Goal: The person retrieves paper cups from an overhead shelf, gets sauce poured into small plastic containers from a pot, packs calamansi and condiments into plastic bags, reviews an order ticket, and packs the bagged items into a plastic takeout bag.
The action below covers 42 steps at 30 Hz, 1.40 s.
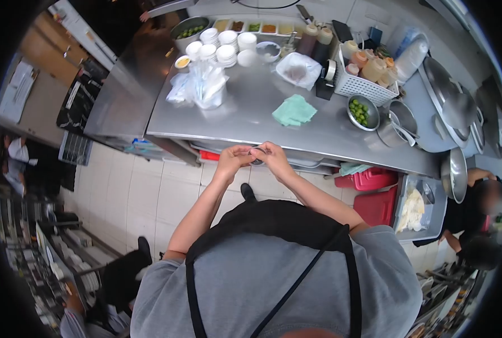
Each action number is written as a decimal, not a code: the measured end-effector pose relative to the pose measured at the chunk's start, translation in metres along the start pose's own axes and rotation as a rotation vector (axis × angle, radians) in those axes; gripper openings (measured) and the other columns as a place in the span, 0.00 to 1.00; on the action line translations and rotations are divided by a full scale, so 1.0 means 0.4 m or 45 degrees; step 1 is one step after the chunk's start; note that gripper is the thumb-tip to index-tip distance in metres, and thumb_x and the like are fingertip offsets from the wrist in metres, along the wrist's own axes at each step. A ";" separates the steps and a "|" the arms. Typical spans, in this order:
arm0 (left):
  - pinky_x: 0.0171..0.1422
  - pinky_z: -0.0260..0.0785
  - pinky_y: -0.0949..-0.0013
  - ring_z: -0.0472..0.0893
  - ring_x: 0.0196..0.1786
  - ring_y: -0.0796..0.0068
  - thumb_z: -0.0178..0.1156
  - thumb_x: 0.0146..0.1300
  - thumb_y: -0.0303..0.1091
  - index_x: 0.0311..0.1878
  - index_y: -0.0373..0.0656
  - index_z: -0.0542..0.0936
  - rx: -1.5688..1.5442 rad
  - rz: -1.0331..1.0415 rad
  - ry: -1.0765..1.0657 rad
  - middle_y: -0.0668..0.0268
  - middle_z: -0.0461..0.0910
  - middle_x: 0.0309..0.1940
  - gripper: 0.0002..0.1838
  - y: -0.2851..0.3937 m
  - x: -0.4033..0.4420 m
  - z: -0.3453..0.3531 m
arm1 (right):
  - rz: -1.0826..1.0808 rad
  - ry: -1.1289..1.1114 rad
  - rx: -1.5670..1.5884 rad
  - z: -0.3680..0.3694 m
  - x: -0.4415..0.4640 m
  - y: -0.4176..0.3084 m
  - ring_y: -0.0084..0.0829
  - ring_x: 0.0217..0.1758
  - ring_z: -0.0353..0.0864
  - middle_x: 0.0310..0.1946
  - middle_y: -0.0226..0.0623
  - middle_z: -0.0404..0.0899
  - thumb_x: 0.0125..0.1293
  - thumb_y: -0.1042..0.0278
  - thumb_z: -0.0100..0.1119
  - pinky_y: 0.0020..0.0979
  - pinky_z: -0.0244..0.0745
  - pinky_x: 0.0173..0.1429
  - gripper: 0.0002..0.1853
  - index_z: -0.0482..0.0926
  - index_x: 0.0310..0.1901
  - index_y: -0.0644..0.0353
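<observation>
Both of my hands meet just in front of the steel counter's near edge, fingers curled around a small dark round object (257, 161). Its kind is too small to make out, and the fingers cover part of it. My left hand (235, 160) closes on one side of it, and my right hand (272, 156) grips the other. On the counter (234, 121) beyond them lies a crumpled green cloth (294, 110). White plastic bags (201, 87) sit farther left, and a bag-lined container (299, 70) stands behind the cloth.
Stacked white cups (227, 54) and a pot of green pieces (189, 29) stand at the back left. To the right are a basket of bottles (369, 73), a bowl of limes (363, 112) and a pot with ladles (398, 127). People are at the right and lower left.
</observation>
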<state>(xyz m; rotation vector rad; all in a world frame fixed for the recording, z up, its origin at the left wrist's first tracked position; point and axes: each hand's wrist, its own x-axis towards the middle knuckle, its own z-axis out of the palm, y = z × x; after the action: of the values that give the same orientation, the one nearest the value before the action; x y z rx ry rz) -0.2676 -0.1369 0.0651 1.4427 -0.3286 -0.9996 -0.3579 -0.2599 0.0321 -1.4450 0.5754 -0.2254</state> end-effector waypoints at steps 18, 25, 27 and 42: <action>0.33 0.71 0.77 0.77 0.31 0.74 0.63 0.48 0.31 0.45 0.27 0.72 0.297 -0.086 -0.073 0.59 0.77 0.32 0.22 0.118 0.494 -0.046 | -0.467 0.695 -1.854 -0.488 0.231 -0.184 0.34 0.42 0.68 0.36 0.31 0.71 0.43 0.54 0.62 0.38 0.63 0.44 0.16 0.77 0.33 0.53; 0.43 0.67 0.73 0.76 0.37 0.73 0.64 0.48 0.35 0.45 0.35 0.76 0.900 0.290 0.209 0.58 0.78 0.37 0.21 0.101 0.526 -0.031 | -0.864 1.483 -1.807 -1.030 0.283 -0.573 0.43 0.40 0.72 0.36 0.42 0.74 0.48 0.68 0.58 0.37 0.68 0.44 0.16 0.74 0.41 0.59; 0.44 0.66 0.73 0.75 0.38 0.74 0.63 0.49 0.35 0.45 0.35 0.76 0.762 0.251 0.198 0.59 0.77 0.37 0.20 0.119 0.513 -0.017 | -0.925 1.729 -1.794 -1.141 0.286 -0.638 0.43 0.38 0.73 0.34 0.41 0.74 0.49 0.68 0.57 0.37 0.69 0.42 0.12 0.75 0.38 0.56; 0.48 0.61 0.77 0.72 0.41 0.80 0.59 0.55 0.32 0.45 0.35 0.75 0.336 0.137 0.157 0.66 0.76 0.37 0.15 0.222 0.454 0.042 | -0.787 1.555 -1.354 -1.368 0.310 -0.785 0.43 0.35 0.78 0.31 0.44 0.78 0.54 0.67 0.51 0.37 0.71 0.41 0.08 0.81 0.29 0.56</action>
<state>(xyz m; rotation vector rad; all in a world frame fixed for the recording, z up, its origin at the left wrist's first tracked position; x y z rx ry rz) -0.1423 -0.2953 0.0821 1.6977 -0.4557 -0.7973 -0.4650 -0.8358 0.2975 -2.4317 1.3239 -1.5402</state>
